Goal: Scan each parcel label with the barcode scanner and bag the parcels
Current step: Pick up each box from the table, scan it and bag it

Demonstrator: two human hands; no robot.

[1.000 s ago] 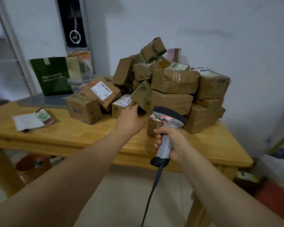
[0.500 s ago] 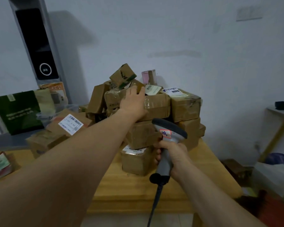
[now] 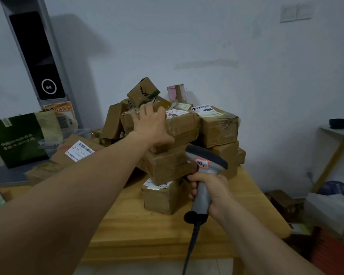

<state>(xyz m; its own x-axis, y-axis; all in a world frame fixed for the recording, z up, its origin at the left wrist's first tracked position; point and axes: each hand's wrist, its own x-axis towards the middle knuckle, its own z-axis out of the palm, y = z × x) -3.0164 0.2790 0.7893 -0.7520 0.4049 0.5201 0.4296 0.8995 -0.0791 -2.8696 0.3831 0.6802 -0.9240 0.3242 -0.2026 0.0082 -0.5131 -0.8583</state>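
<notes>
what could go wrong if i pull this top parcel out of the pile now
The left hand rests on a top parcel with a small tilted box perched just behind it; pulling could topple that box. The scanner in the right hand trails a cable past the table edge; it might snag.

I see open bench (image 3: 139,233) before the parcel pile (image 3: 218,128), which fills the left and back up to the wall (image 3: 187,46).

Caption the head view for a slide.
Left hand rests on an upper taped parcel; right hand grips the barcode scanner at the wooden table.
</notes>
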